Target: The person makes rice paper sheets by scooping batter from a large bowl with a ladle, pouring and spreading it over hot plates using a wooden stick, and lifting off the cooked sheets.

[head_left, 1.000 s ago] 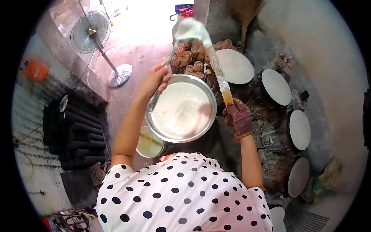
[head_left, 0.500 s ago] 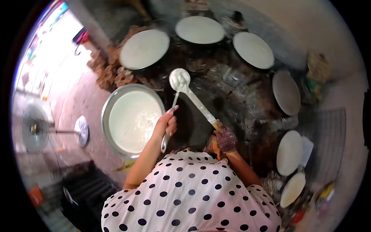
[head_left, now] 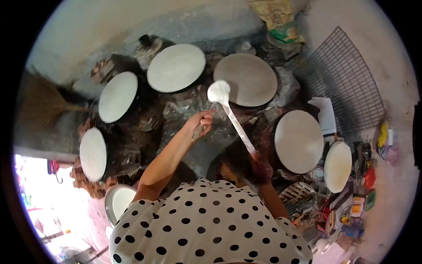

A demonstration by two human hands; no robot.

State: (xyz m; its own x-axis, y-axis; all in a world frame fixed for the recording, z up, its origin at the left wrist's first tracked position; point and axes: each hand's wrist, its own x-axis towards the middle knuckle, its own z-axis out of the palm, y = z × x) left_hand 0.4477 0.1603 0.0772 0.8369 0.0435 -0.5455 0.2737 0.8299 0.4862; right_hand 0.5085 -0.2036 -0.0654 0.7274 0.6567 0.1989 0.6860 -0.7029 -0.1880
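Note:
My left hand (head_left: 200, 124) is closed round the metal handle of a spoon (head_left: 197, 132). The spoon's far end is hard to make out near the ladle's head. My right hand (head_left: 261, 169), in a dark stained work glove, grips the long handle of a ladle (head_left: 238, 128). White batter (head_left: 218, 91) fills the ladle's scoop, which hangs over the near left edge of a bare grey-brown griddle (head_left: 252, 79). Beside it, to the left, lies a griddle covered with white batter (head_left: 176, 68). Another pale round griddle (head_left: 299, 141) is right of my gloved hand.
More white-covered griddles (head_left: 118, 97) stand in an arc on the left, and a yellowish disc (head_left: 338, 167) at the right. The large batter basin (head_left: 108, 207) is partly hidden by my left arm. A wire rack (head_left: 347, 75) leans on the wall. Clutter lies at lower right.
My view and body have turned right, so the basin has shifted to the lower left. The batter-filled ladle has come from beside the basin to the bare griddle. Both hands keep their grips.

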